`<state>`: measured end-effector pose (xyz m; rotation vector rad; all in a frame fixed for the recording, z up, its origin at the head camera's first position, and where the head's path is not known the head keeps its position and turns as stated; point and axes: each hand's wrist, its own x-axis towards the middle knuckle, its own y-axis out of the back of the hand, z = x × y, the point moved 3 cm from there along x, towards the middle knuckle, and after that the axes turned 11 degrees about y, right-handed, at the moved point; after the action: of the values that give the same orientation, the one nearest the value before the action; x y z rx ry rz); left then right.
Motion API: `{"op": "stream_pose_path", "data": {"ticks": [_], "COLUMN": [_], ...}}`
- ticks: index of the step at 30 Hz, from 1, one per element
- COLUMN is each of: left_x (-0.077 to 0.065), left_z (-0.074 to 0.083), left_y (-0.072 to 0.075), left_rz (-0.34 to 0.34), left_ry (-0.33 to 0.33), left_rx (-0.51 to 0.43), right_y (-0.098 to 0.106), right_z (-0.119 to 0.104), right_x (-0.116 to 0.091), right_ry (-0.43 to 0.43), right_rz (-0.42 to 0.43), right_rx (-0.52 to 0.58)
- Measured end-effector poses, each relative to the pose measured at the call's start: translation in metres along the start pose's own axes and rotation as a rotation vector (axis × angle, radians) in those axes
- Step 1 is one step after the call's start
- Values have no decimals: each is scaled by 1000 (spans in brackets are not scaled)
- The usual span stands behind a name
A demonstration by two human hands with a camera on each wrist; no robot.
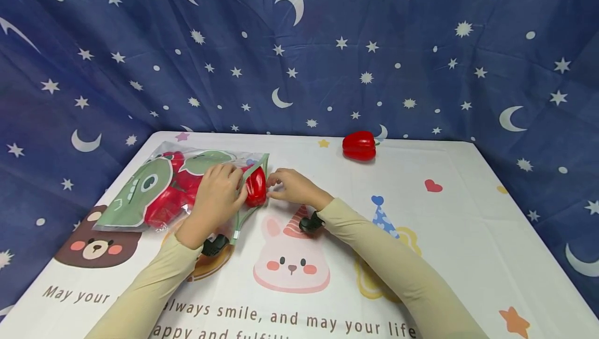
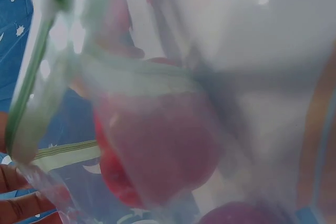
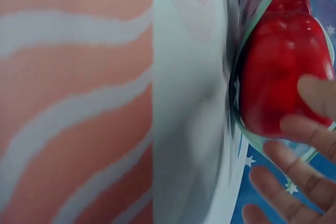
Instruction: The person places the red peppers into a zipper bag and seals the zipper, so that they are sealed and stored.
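Observation:
A clear zip bag (image 1: 124, 206) with a green cartoon print lies on the left of the table, several red peppers showing inside. My left hand (image 1: 217, 196) holds the bag near its mouth; in the left wrist view its fingers (image 2: 21, 208) are at the green-edged rim. In that mouth sits a red bell pepper (image 1: 256, 187), its end facing right. My right hand (image 1: 297, 187) reaches it from the right. In the right wrist view the thumb and index finger touch the pepper (image 3: 283, 77), the other fingers spread below it.
Another red bell pepper (image 1: 359, 146) lies on its side near the table's back edge, right of centre. The white printed tablecloth (image 1: 468, 235) covers the table. Behind it hangs a blue curtain (image 1: 327, 68) with moons and stars.

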<state>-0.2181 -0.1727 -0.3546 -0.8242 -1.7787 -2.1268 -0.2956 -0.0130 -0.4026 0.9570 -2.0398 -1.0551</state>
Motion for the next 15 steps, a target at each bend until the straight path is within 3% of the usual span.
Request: {"op": "stream_pose_path", "data": {"ticks": [6, 15], "left_x": [0, -1], "left_z": [0, 0], "left_y": [1, 2], "left_rz": [9, 30], "left_ry": [0, -10], "left_rx": [5, 6], "right_y": [-7, -11], "right_z": [-8, -13], "right_x": [5, 11], "right_ry": [103, 92], "right_rz": [-15, -43], "right_rx": [46, -5]}}
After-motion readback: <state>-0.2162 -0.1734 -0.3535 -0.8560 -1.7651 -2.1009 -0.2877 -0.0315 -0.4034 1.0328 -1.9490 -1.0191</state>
